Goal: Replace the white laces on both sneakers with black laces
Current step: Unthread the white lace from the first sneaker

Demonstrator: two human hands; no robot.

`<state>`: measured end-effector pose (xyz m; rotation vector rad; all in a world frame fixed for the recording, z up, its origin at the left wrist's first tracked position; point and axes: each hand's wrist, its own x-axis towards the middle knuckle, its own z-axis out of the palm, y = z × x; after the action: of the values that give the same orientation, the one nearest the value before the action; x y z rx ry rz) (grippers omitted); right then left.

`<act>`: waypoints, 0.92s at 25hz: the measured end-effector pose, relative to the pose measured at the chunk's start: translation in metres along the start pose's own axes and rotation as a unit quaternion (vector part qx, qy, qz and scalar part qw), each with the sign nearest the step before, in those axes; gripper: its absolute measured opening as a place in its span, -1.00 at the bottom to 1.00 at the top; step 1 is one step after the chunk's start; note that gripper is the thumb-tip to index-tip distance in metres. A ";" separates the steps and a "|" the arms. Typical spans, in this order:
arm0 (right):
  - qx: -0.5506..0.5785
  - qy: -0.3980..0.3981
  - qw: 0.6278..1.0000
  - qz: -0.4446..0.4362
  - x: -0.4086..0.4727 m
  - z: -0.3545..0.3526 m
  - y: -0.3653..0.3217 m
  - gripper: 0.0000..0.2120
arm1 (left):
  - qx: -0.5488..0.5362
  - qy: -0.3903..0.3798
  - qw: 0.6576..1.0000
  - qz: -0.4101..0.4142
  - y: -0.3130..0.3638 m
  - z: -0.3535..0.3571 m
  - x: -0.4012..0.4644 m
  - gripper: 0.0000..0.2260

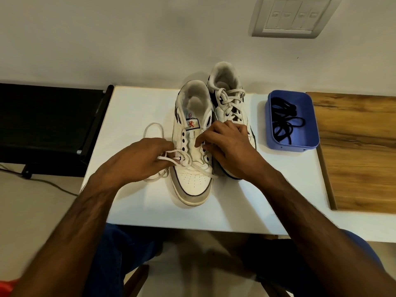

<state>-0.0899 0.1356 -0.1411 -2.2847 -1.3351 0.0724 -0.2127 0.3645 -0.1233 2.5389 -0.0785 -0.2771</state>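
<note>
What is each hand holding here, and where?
Left hand grips the white lace near the near sneaker's lowest eyelets. Right hand rests on the sneakers; whether it pinches anything cannot be told.

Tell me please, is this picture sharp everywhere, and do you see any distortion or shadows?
Head view: the centre is sharp, with the left hand pinching the white lace; the forearms and the bottom of the frame are blurred; the wide lens bows the white table edges and tilts the wall switch plate; soft shadows only.
</note>
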 end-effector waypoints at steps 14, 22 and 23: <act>-0.005 -0.009 1.000 0.007 0.001 0.002 0.000 -0.79 | 0.028 0.015 0.999 0.018 -0.001 0.004 0.002 -0.63; -0.003 -0.002 1.000 0.000 0.000 0.000 0.001 -0.79 | -0.366 0.164 0.916 0.018 0.021 -0.016 -0.006 -0.87; -0.002 -0.002 1.000 0.000 0.000 0.000 0.001 -0.79 | -0.348 0.134 0.928 -0.004 0.020 -0.014 -0.006 -0.88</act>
<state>-0.0891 0.1355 -0.1417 -2.2887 -1.3376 0.0738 -0.2155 0.3566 -0.0996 1.8428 0.1179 0.0459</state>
